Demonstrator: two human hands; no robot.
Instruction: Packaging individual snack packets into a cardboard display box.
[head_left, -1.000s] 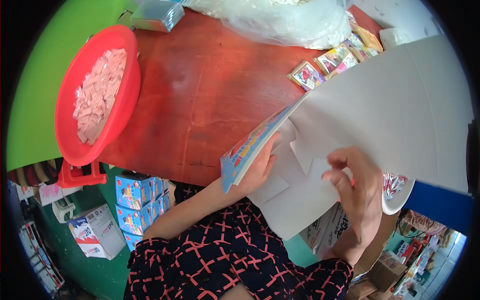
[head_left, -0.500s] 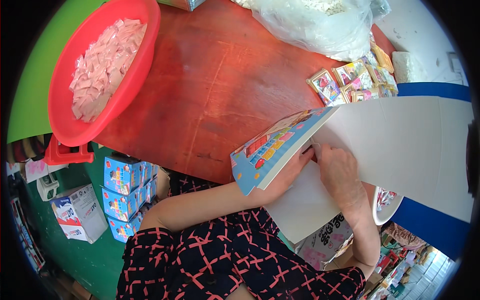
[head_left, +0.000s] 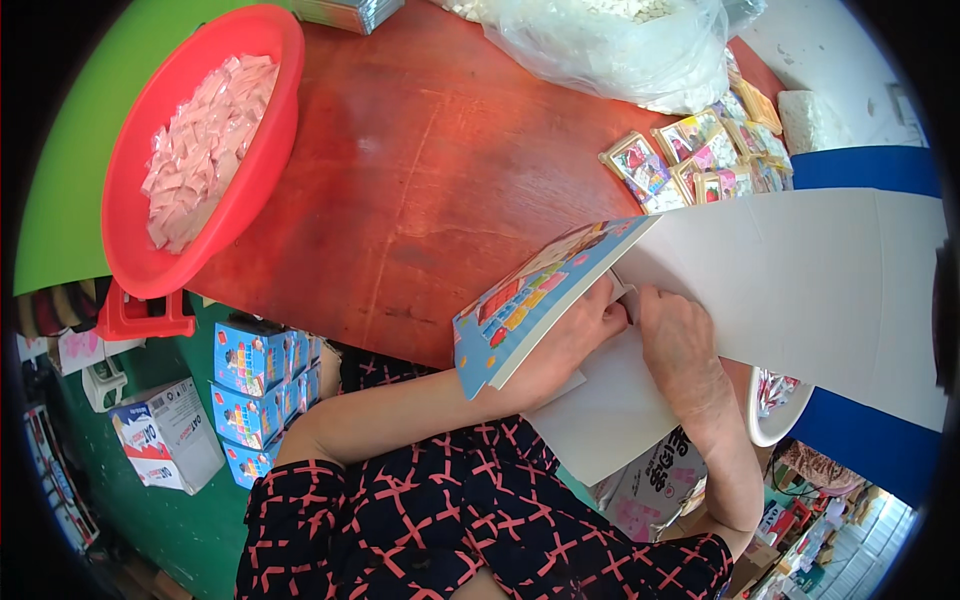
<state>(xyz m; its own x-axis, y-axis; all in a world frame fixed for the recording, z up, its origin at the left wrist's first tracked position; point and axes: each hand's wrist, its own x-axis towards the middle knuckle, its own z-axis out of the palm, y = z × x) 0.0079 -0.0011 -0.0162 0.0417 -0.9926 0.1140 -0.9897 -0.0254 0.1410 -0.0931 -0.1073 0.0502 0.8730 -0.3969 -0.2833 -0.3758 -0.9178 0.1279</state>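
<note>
the cardboard sheet, blue-printed outside and pale inside, is positioned in front of the torso, at the near right edge of the red surface. left hand: fingers bent against the pale inner face, partly covered by the printed panel; degree of closure cannot be determined. right hand: fingers curled inward, fingertips at a small fold just beside the left hand; whether they pinch it cannot be determined. the red basin, containing pink wrapped pieces, is located at the left.
</note>
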